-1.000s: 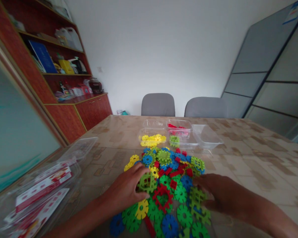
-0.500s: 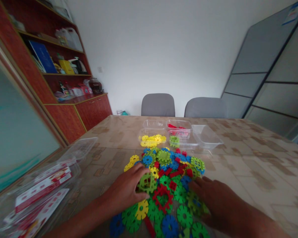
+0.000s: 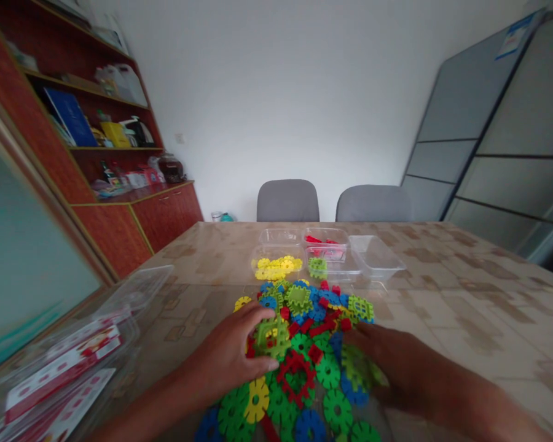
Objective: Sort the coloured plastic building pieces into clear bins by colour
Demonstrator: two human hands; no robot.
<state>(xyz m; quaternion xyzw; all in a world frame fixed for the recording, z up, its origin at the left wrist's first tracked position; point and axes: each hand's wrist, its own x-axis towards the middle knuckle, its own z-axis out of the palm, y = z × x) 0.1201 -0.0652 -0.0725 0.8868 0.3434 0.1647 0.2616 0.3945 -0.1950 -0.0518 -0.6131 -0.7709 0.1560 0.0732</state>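
Pale wall [image 3: 295,110] and two grey chairs [image 3: 288,202] stand beyond the far edge of a patterned table [image 3: 456,319]. Towards the middle of that edge sit see-through tubs [image 3: 378,261], holding yellow pieces [image 3: 279,267], red pieces [image 3: 329,242] and a lime-green one among them. Plastic packaging with printed cards [image 3: 71,368] lies along the left edge. Between the hands, a mixed pile [image 3: 300,345] of notched plastic pieces spreads towards the near edge. On its left side, the left hand [image 3: 237,344] grips a lime-green lattice piece [image 3: 273,339] between thumb and fingers. Across the pile, the right hand [image 3: 394,356] curls over a tilted lime-green piece [image 3: 356,367]; blur hides whether it grips it. Between both lies a red square ring [image 3: 310,373].
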